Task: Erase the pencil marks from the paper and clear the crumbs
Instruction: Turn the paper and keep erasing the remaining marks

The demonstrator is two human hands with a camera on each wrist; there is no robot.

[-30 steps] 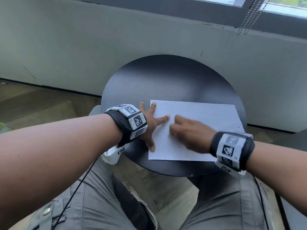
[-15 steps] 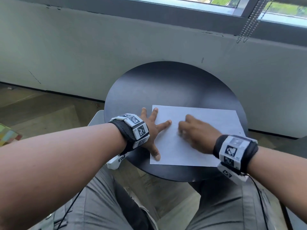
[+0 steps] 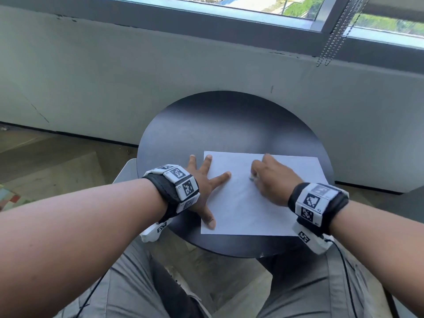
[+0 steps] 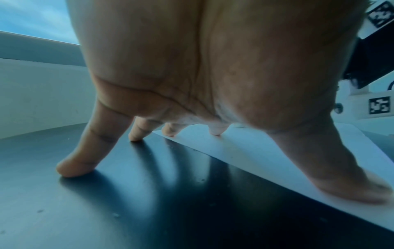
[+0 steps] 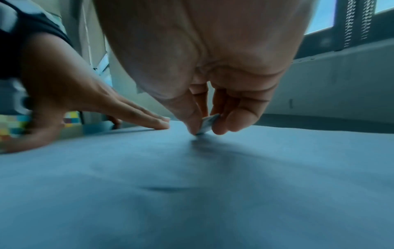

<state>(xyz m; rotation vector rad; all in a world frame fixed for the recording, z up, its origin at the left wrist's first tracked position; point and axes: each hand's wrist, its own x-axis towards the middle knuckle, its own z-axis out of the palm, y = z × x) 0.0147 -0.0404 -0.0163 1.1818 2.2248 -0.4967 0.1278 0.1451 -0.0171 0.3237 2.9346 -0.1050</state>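
The erasing step looks to be in progress. A white sheet of paper (image 3: 263,193) lies on the near half of the round black table (image 3: 229,125), its near edge close to the table's near rim. The right hand (image 3: 273,180) is over the middle of the sheet, thumb and fingertips curled down and pinching a small pale eraser (image 5: 208,123) whose lower end touches the paper. The left hand (image 3: 202,180) is spread flat with straight fingers at the sheet's left edge: thumb and two fingers press on the paper, the outer two on the bare table.

One faint dark pencil mark (image 5: 164,189) shows on the sheet nearer the person than the eraser, so erasing seems unfinished. The paper otherwise looks nearly blank in the head view. A few pale specks (image 4: 116,214) lie on the table left of the sheet, possibly crumbs; clearing them is judged yet to come.
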